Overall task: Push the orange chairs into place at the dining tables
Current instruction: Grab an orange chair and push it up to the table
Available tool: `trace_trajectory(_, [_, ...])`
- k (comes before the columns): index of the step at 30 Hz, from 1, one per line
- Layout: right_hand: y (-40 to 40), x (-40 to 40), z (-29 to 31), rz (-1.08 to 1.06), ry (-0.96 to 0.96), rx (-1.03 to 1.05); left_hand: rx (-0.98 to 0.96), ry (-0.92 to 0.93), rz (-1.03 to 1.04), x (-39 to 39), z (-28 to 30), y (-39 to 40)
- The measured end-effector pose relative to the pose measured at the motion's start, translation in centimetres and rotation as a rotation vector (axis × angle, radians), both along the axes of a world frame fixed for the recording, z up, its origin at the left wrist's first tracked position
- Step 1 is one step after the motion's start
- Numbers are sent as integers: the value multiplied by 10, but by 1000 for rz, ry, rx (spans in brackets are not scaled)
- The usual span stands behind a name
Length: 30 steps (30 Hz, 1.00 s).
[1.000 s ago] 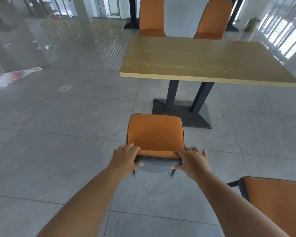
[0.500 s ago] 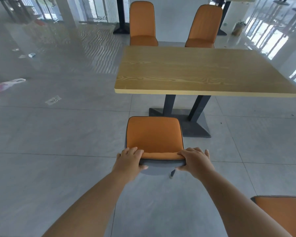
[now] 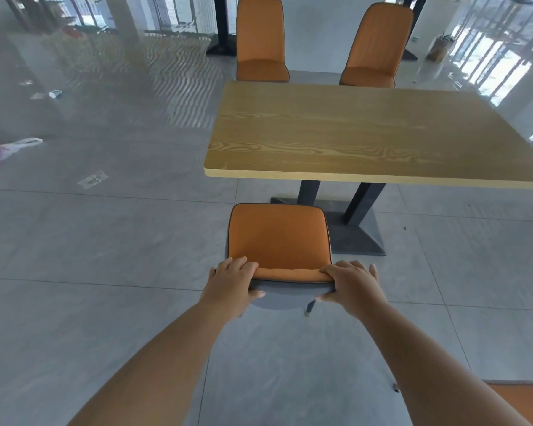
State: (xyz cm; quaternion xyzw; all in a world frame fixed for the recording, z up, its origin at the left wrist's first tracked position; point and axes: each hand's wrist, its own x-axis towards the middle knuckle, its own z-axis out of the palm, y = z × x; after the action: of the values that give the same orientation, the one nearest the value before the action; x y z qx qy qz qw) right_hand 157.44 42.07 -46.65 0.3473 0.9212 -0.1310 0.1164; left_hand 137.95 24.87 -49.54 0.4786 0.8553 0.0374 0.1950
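Fingers of both hands grip the orange chair (image 3: 279,238) backrest's top corners.

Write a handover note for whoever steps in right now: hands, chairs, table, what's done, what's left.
Left hand and right hand: both grip the top edge of the near chair's backrest, one at each end.
The near chair faces the wooden table, short of its near edge, seat not yet under the top.
Two far chairs stand at the table's opposite side, seats at its edge.
Another orange chair shows at bottom right, away from the table.
Left: push the near chair in, then probably the bottom-right one.
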Motion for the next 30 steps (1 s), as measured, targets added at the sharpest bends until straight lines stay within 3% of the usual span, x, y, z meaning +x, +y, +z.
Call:
trace_trajectory(18, [7,2,-3,17,25,-33,-43,-45,-2,-2,12,7])
trace_trajectory(30, [-35,33,0,13,14,-46,-61,-89,-18,32,25,-34])
